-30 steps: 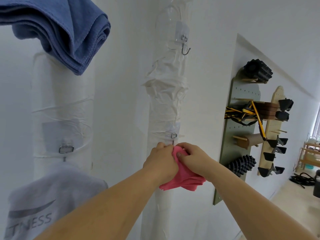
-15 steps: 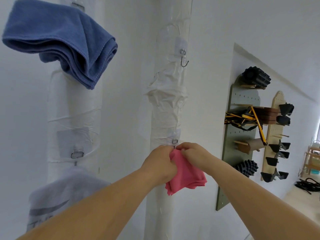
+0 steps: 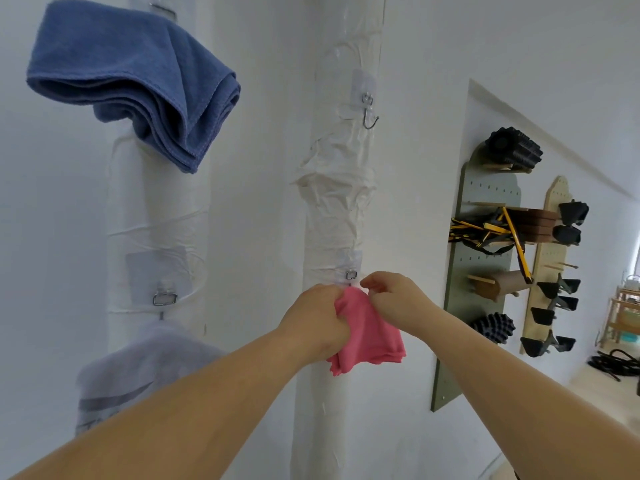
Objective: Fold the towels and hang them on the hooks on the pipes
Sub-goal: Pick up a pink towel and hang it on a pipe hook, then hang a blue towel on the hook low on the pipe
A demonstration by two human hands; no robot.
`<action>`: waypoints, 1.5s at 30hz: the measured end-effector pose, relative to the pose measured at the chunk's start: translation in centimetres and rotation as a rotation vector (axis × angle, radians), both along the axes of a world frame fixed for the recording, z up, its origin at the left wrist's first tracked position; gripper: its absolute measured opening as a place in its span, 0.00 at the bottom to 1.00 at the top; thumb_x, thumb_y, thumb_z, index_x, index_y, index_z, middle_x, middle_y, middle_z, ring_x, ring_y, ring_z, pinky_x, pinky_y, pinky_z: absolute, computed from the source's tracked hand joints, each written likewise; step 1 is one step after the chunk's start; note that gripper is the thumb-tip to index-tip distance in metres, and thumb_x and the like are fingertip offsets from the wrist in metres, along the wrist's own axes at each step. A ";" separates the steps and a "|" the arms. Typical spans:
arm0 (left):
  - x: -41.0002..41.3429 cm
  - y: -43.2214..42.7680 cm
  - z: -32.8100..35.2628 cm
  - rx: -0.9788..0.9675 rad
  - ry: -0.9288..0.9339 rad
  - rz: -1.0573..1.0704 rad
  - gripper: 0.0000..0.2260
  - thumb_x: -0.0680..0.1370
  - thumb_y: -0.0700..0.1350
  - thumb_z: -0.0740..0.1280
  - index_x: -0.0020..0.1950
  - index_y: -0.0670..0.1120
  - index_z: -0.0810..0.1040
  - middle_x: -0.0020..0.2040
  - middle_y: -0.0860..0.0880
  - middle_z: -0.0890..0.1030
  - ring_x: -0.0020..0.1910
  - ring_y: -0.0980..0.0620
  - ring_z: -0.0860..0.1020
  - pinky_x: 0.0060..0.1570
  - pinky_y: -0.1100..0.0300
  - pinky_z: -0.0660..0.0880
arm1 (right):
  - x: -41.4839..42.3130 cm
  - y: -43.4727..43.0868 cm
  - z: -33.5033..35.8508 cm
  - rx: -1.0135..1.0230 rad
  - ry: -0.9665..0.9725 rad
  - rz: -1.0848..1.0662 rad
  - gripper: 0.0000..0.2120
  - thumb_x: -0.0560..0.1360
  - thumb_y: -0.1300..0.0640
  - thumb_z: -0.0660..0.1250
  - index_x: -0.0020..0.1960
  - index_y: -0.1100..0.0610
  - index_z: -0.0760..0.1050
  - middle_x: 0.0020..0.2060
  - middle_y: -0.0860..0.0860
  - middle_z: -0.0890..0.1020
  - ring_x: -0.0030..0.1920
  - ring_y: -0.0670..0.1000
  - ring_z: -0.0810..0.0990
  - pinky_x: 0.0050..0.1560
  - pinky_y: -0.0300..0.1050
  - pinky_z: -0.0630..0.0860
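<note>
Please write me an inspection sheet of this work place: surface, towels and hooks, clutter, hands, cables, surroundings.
surface: no table seen; white wall with a wrapped left pipe and right pipe.
job's things: blue towel hangs high on the left pipe, grey towel low on it; pink towel held at the right pipe's lower hook; upper hook bare.
clutter: nothing seen.
hands: left hand grips the pink towel; right hand pinches its top edge.
cables: black cables on the floor, far right.
surroundings: pegboards with exercise gear.
</note>
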State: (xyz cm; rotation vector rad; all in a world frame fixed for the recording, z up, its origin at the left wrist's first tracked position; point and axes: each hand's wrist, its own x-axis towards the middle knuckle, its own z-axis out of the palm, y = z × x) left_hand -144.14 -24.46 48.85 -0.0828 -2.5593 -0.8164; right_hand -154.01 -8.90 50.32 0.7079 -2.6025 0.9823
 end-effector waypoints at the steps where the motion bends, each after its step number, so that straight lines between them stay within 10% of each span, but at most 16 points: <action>1: 0.1 0.0 0.0 0.003 0.000 0.001 0.18 0.79 0.40 0.64 0.69 0.48 0.76 0.66 0.49 0.77 0.62 0.47 0.79 0.54 0.60 0.75 | 0.1 0.1 -0.1 -0.003 0.020 -0.007 0.19 0.80 0.63 0.58 0.66 0.54 0.79 0.66 0.50 0.81 0.67 0.51 0.77 0.68 0.44 0.72; 9: 3.4 0.8 -1.0 0.158 0.039 -0.066 0.12 0.78 0.40 0.63 0.57 0.50 0.80 0.55 0.47 0.84 0.53 0.47 0.83 0.57 0.49 0.81 | 4.0 1.1 -1.9 -0.103 0.190 -0.121 0.13 0.79 0.58 0.62 0.57 0.50 0.83 0.53 0.45 0.85 0.54 0.48 0.81 0.57 0.47 0.79; 15: 8.9 2.5 -6.0 0.280 -0.009 -0.206 0.13 0.81 0.43 0.66 0.64 0.51 0.81 0.49 0.57 0.83 0.47 0.59 0.82 0.52 0.66 0.79 | 10.4 3.0 -6.7 -0.169 0.038 -0.164 0.10 0.79 0.55 0.64 0.54 0.50 0.83 0.46 0.46 0.85 0.47 0.49 0.83 0.49 0.48 0.81; 25: 20.6 3.8 -23.5 0.294 -0.470 -0.443 0.12 0.81 0.47 0.68 0.63 0.53 0.81 0.51 0.60 0.83 0.49 0.65 0.80 0.47 0.77 0.72 | 29.9 7.1 -25.0 -0.148 -0.511 -0.459 0.11 0.80 0.47 0.65 0.48 0.50 0.83 0.42 0.49 0.86 0.44 0.51 0.84 0.45 0.45 0.80; 34: 36.9 5.5 -37.8 0.209 -0.887 -0.733 0.13 0.81 0.46 0.69 0.65 0.50 0.80 0.56 0.54 0.83 0.54 0.58 0.81 0.57 0.65 0.77 | 54.3 6.3 -38.3 -0.272 -0.859 -0.833 0.10 0.81 0.47 0.65 0.56 0.51 0.81 0.48 0.49 0.85 0.48 0.48 0.83 0.50 0.43 0.80; 45: 54.2 12.8 -45.1 0.091 -1.183 -0.917 0.13 0.82 0.45 0.66 0.66 0.52 0.79 0.56 0.55 0.82 0.54 0.57 0.79 0.54 0.65 0.75 | 76.9 12.2 -46.7 -0.353 -0.884 -1.231 0.08 0.81 0.51 0.64 0.46 0.48 0.80 0.38 0.45 0.83 0.42 0.44 0.80 0.40 0.39 0.75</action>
